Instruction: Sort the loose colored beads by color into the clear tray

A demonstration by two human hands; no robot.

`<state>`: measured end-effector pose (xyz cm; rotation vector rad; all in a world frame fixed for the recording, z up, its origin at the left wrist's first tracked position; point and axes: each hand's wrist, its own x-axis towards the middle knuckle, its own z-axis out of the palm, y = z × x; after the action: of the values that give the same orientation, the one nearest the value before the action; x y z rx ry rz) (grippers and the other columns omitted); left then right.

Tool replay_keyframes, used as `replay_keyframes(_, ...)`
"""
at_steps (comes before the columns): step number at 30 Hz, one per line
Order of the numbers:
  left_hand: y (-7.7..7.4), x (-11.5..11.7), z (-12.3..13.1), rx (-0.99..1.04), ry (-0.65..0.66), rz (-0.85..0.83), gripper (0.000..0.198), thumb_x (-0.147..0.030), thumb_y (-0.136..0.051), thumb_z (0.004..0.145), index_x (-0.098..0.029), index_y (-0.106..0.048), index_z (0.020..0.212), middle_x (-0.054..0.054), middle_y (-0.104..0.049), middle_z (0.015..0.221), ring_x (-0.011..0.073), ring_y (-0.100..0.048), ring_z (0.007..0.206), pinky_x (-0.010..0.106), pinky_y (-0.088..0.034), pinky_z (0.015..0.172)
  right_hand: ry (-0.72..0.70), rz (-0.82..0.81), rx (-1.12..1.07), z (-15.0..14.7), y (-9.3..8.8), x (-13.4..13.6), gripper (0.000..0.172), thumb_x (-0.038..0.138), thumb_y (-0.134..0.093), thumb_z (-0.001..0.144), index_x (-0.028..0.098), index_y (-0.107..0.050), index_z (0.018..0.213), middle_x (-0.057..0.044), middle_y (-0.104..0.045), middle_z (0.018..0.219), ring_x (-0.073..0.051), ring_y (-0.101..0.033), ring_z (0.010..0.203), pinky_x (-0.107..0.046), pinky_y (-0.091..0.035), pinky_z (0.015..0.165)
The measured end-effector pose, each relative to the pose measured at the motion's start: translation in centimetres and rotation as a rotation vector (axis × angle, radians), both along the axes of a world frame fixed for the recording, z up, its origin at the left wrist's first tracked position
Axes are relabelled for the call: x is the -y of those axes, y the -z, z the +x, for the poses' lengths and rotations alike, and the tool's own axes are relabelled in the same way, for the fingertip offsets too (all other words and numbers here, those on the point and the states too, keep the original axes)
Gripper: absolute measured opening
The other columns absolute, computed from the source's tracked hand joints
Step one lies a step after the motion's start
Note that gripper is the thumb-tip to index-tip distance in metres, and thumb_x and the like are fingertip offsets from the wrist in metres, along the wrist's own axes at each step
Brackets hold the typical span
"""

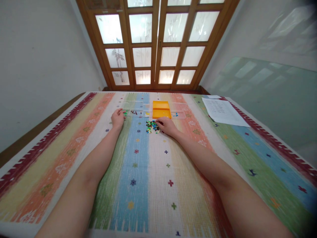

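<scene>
My left hand (118, 118) rests at the left end of a clear plastic box (138, 105), its fingers curled at the box's edge. Green pieces (125, 112) lie in the compartment beside those fingers. Dark red pieces (134, 112), yellow pieces (147, 113) and blue pieces (175, 114) sit in other clear compartments. An opened orange box (161, 109) stands among them. Just in front lies a mixed pile of tiny coloured pieces (151, 127). At its right side my right hand (167, 126) has its fingertips pinched together; whatever they hold is too small to make out.
A striped, patterned cloth (158, 172) covers the table. Printed white paper sheets (223, 110) lie at the back right. Behind the table stands a wooden door with glass panes (156, 43), with walls at both sides. A greenish glass-like panel (269, 99) leans at the right.
</scene>
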<state>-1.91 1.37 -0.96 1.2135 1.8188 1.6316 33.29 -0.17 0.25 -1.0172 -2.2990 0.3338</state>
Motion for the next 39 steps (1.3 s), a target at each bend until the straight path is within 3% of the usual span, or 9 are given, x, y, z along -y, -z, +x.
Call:
replay_keyframes(4, -0.4, 0.4, 0.5, -0.023, 0.029, 0.003, 0.037, -0.024, -0.055, 0.088, -0.018, -0.07, 0.122, 0.007, -0.08, 0.104, 0.0114, -0.061, 0.056, 0.024, -0.05, 0.059, -0.001, -0.006, 0.0, 0.0, -0.1, 0.1, 0.019, 0.027, -0.061, 0.102, 0.023, -0.079, 0.106, -0.007, -0.079, 0.1, -0.022, -0.068, 0.094, -0.033, -0.046, 0.086)
replay_keyframes(7, -0.9, 0.9, 1.4, -0.093, 0.126, 0.011, 0.03, -0.024, -0.056, 0.088, -0.019, -0.074, 0.112, 0.005, -0.078, 0.094, 0.014, -0.062, 0.06, 0.025, -0.049, 0.063, 0.006, -0.017, 0.0, 0.0, -0.1, 0.1, 0.02, 0.029, -0.061, 0.102, 0.023, -0.08, 0.107, -0.007, -0.079, 0.101, -0.022, -0.068, 0.094, -0.034, -0.047, 0.086)
replay_keyframes(13, -2.0, 2.9, 4.6, -0.467, 0.506, 0.002, 0.023, -0.028, -0.06, 0.09, -0.022, -0.078, 0.104, 0.003, -0.076, 0.086, 0.0196, -0.066, 0.077, 0.031, -0.05, 0.079, 0.006, -0.027, -0.002, 0.0, -0.3, 0.2, 0.02, 0.027, -0.061, 0.101, 0.023, -0.08, 0.107, -0.007, -0.079, 0.1, -0.022, -0.068, 0.094, -0.034, -0.048, 0.088)
replay_keyframes(17, -2.7, 4.2, 6.7, -0.677, 0.755, -0.007, 0.019, -0.029, -0.063, 0.089, -0.021, -0.079, 0.096, 0.004, -0.073, 0.087, 0.0188, -0.061, 0.076, 0.031, -0.047, 0.076, 0.012, -0.029, 0.007, -0.1, -0.5, 0.3, 0.02, 0.027, -0.061, 0.101, 0.023, -0.08, 0.105, -0.007, -0.079, 0.098, -0.022, -0.067, 0.092, -0.033, -0.047, 0.086)
replay_keyframes(24, -3.6, 4.9, 7.6, -0.639, 1.08, -0.003, 0.015, -0.027, -0.066, 0.086, -0.019, -0.078, 0.092, 0.003, -0.069, 0.086, 0.0163, -0.059, 0.077, 0.029, -0.046, 0.074, 0.016, -0.015, 0.013, -0.2, -0.6, 0.3, 0.019, 0.026, -0.062, 0.101, 0.022, -0.08, 0.104, -0.007, -0.078, 0.095, -0.022, -0.066, 0.09, -0.033, -0.045, 0.085)
replay_keyframes(28, -3.7, 4.9, 7.6, -0.625, 1.127, -0.007, 0.015, -0.027, -0.068, 0.085, -0.02, -0.078, 0.093, 0.003, -0.069, 0.085, 0.0166, -0.059, 0.078, 0.029, -0.047, 0.075, 0.017, -0.011, 0.019, -0.2, -0.6, 0.3, 0.018, 0.026, -0.063, 0.101, 0.022, -0.08, 0.103, -0.006, -0.077, 0.094, -0.022, -0.065, 0.089, -0.032, -0.045, 0.084)
replay_keyframes(35, -3.3, 4.8, 7.9, -0.643, 1.076, -0.003, 0.014, -0.029, -0.068, 0.087, -0.02, -0.078, 0.091, 0.003, -0.069, 0.083, 0.0172, -0.059, 0.077, 0.03, -0.046, 0.074, 0.018, -0.008, 0.02, -0.2, -0.7, 0.4, 0.017, 0.026, -0.063, 0.1, 0.023, -0.08, 0.103, -0.006, -0.077, 0.094, -0.022, -0.065, 0.088, -0.033, -0.045, 0.083)
replay_keyframes(39, -2.8, 4.7, 7.8, -0.554, 1.045, -0.017, 0.018, -0.033, -0.066, 0.09, -0.019, -0.077, 0.094, 0.003, -0.071, 0.085, 0.0164, -0.06, 0.076, 0.029, -0.047, 0.074, 0.023, -0.007, 0.021, -0.2, -0.6, 0.3, 0.018, 0.026, -0.063, 0.1, 0.023, -0.08, 0.104, -0.006, -0.078, 0.095, -0.021, -0.065, 0.089, -0.032, -0.045, 0.083)
